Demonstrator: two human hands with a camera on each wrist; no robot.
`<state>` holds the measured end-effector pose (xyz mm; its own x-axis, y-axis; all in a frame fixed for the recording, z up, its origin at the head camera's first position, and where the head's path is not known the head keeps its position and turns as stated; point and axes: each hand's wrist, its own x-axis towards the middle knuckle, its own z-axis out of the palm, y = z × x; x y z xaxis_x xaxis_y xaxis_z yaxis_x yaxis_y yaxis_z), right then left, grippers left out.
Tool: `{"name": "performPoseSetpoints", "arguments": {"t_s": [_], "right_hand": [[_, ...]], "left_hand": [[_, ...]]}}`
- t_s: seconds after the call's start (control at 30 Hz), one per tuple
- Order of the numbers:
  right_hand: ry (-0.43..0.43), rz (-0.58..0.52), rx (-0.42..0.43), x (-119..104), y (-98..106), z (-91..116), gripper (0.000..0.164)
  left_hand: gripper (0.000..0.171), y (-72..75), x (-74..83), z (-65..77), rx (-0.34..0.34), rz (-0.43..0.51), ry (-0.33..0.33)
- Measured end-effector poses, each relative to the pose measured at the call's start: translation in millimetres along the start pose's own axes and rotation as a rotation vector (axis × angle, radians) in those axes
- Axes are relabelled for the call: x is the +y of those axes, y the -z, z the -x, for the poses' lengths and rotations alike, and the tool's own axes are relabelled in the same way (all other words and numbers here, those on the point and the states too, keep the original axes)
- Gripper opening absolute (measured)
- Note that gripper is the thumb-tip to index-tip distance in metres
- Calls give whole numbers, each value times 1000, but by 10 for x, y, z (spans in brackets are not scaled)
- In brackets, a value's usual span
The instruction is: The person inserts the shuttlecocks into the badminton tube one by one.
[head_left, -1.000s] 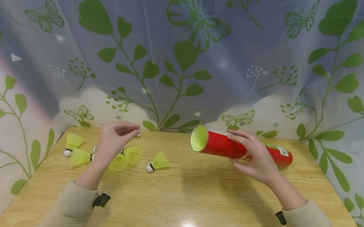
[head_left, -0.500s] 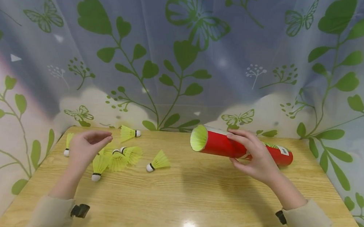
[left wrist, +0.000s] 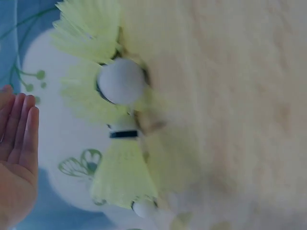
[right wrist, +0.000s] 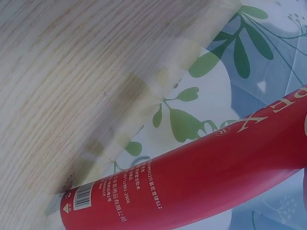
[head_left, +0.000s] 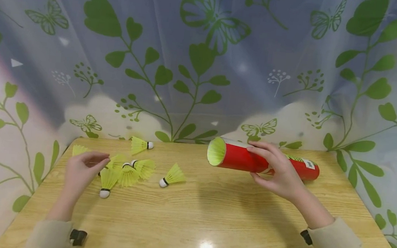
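Note:
My left hand (head_left: 84,171) hovers over the left side of a group of yellow shuttlecocks, fingers extended and holding nothing. In the left wrist view its straight fingers (left wrist: 21,129) show at the left edge, apart from the shuttlecocks (left wrist: 124,163). The nearest shuttlecock (head_left: 108,179) lies with its white base toward me; part of the group is hidden behind the hand. My right hand (head_left: 279,175) grips a red shuttlecock tube (head_left: 238,158) around its middle, tilted with its mouth facing left. Pale yellow shows inside the mouth. Printed text and a barcode (right wrist: 82,197) mark the far end.
One shuttlecock (head_left: 140,145) lies by the back edge of the wooden table (head_left: 189,219), and another (head_left: 173,175) lies right of the group. Behind the table hangs a curtain (head_left: 209,81) with green leaves and butterflies.
My left hand has moved left and slightly toward me, away from the shuttlecock at the back, uncovering it and the one with its base toward me. The right hand and tube stay in place.

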<state>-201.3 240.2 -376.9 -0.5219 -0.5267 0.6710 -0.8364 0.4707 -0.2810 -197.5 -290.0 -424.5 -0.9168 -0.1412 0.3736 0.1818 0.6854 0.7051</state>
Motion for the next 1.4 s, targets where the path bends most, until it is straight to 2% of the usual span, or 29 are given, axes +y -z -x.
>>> {"name": "performPoseSetpoints", "arguments": {"t_s": [0.27, 0.4, 0.53, 0.7, 0.8, 1.1, 1.27, 1.4], "right_hand": [[-5, -13, -6, -3, -2, 4, 70], [-7, -7, -6, -6, -3, 3, 70], [-9, -4, -5, -6, -4, 6, 69], [-6, 2, -3, -7, -5, 2, 70], [-4, 0, -1, -9, -4, 0, 69], [4, -6, 3, -19, 5, -5, 68], [5, -3, 1, -17, 4, -5, 69], [-11, 1, -5, -18, 11, -5, 69]], "left_hand": [[19, 8, -203, 43, -36, -37, -56], [20, 21, -282, 42, -56, -54, -62], [21, 45, -343, 32, -108, -68, -63], [22, 64, -390, 37, -190, -100, -52], [20, 67, -413, 33, -214, -127, -65], [16, 69, -492, 24, -245, -188, -131], [16, 95, -507, 23, -259, -179, -142], [14, 124, -517, 19, -286, -181, -123]]}}
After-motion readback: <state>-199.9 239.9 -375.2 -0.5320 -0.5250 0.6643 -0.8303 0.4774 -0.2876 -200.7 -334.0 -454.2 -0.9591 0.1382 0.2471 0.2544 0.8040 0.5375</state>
